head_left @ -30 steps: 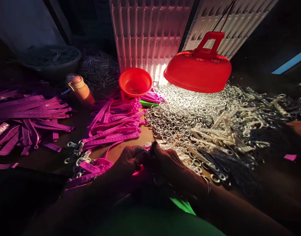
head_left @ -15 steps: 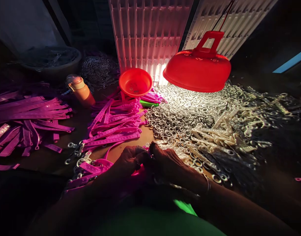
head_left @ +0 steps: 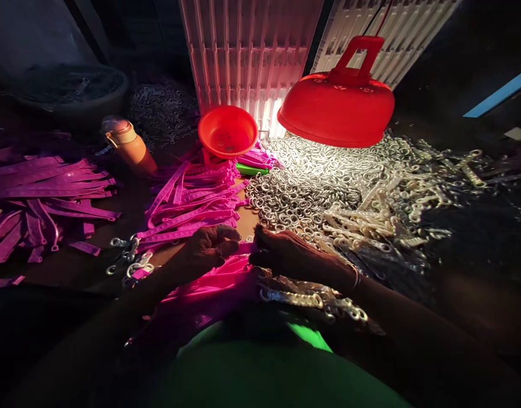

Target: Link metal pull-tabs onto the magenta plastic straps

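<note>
My left hand (head_left: 211, 243) is closed, thumb against bent fingers; what lies inside the pinch is hidden. Across a small gap, my right hand (head_left: 286, 252) is closed too, its fingertips at the end of a magenta strap (head_left: 246, 248). A bunch of magenta straps (head_left: 213, 280) spreads below both hands, over my lap. Under my right wrist lie pale ring-ended strips (head_left: 292, 297), partly in shadow. Just beyond my hands, a heap of metal rings (head_left: 281, 201) glints in the lamplight, with more magenta straps (head_left: 192, 195) stacked to its left.
A red lamp shade (head_left: 337, 110) hangs low over the rings. Behind the straps stands a red bowl (head_left: 228, 133), with an orange bottle (head_left: 135, 150) to its left. Another pile of magenta straps (head_left: 51, 187) lies far left. Ribbed translucent panels (head_left: 251, 51) rise at the back.
My hands have drawn apart from being pressed together, and the strap end now shows between them. The bunch on my lap and the pale strips have come into clearer view. The camera has shifted slightly.
</note>
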Action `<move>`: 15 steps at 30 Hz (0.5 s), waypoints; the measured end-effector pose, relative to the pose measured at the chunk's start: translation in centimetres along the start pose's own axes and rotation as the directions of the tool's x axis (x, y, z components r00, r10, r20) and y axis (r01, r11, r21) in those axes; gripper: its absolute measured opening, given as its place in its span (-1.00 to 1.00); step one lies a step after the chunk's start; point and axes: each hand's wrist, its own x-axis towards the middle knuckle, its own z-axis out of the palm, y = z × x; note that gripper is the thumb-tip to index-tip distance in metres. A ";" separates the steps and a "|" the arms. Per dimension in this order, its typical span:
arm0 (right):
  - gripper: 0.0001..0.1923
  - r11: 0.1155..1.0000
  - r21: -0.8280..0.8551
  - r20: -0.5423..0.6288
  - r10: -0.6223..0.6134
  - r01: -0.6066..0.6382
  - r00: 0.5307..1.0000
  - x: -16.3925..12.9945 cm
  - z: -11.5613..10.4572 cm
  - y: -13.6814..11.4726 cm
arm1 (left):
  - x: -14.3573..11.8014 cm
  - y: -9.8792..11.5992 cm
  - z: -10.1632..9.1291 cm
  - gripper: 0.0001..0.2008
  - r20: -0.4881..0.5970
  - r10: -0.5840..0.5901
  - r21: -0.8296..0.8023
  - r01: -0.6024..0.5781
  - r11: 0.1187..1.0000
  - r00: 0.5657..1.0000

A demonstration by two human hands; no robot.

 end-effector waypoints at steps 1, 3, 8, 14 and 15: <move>-0.74 1.000 -0.001 -0.032 0.003 -0.003 0.999 -0.2 -0.2 0.2 | -0.3 0.2 -0.5 -0.55 -0.057 0.001 0.064 0.002 0.998 0.998; -0.69 0.999 -0.052 -0.105 -0.008 0.002 0.994 -0.9 -0.6 0.2 | -1.1 0.3 -1.0 -0.50 -0.178 0.051 0.187 -0.017 0.982 0.983; -0.71 0.994 -0.109 -0.319 -0.015 -0.021 0.948 -4.3 -0.6 -1.1 | -4.0 -1.4 0.9 -0.69 -0.268 0.332 0.413 -0.203 0.888 0.905; -0.93 0.982 -0.187 -0.222 -0.039 -0.003 0.974 -7.0 2.5 -3.6 | -5.2 -4.6 3.7 -0.80 0.031 0.504 0.552 -0.436 0.711 0.863; -0.94 0.979 -0.201 -0.228 -0.016 -0.031 0.974 -7.1 3.1 -3.7 | -5.1 -4.8 3.9 -0.78 0.035 0.493 0.577 -0.421 0.700 0.869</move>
